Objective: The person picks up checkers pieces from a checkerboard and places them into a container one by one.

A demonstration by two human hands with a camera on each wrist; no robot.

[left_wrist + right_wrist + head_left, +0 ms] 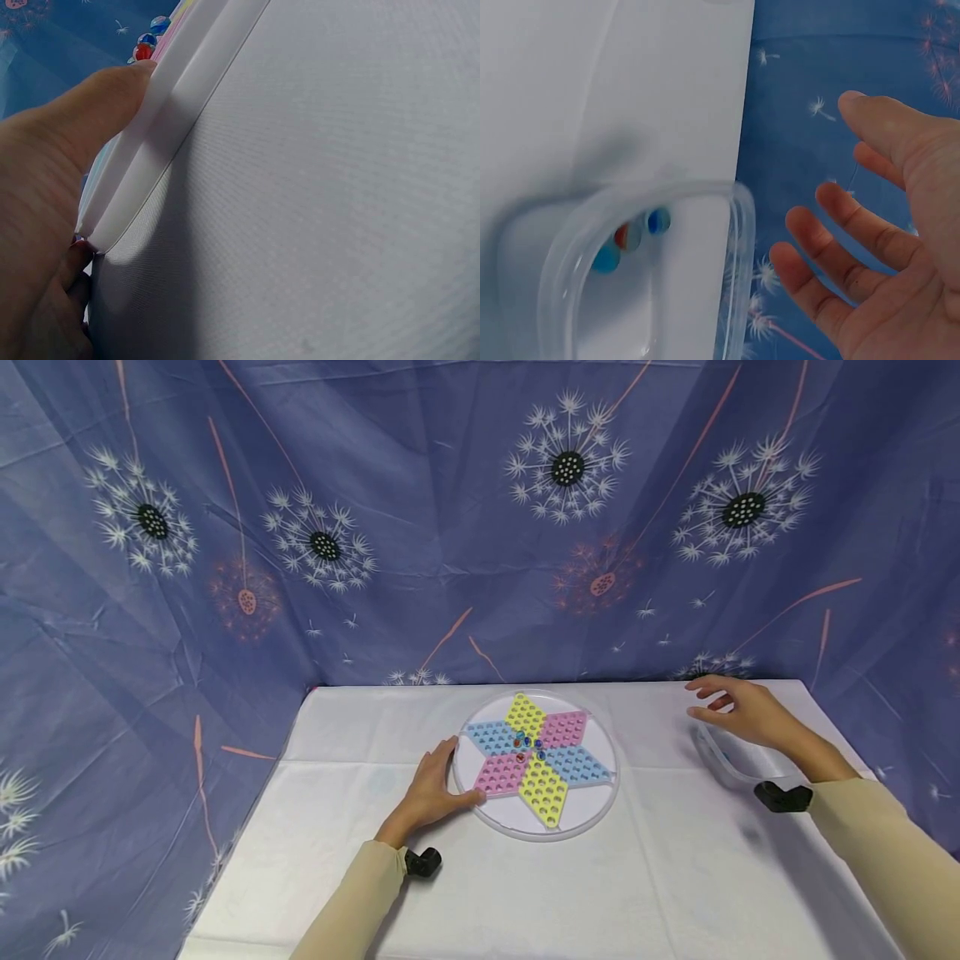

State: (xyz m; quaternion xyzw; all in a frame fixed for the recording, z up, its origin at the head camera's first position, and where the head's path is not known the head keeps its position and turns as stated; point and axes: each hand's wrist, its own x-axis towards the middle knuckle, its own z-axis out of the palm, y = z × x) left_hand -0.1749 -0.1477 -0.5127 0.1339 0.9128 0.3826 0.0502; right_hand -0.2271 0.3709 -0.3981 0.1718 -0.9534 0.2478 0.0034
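Observation:
A round Chinese checkers board (504, 822) with a pink, yellow and blue star lies on the table; several red and blue marbles (521, 757) sit around its middle. My left hand (432, 787) rests against the board's left edge, thumb and fingers spread along the rim. In the left wrist view the thumb (112, 94) lies on the white rim (161, 124). To the right, my right hand (750, 714) hovers empty above a clear plastic container (738, 770), fingers loosely bent and apart. Inside the container (739, 217) are marbles, among them a blue one (658, 221).
White cloth covers the table (360, 718). A blue curtain with dandelion prints (450, 527) hangs behind it and along both sides. The container stands near the table's right edge. Black wrist cameras (783, 797) sit on both sleeves.

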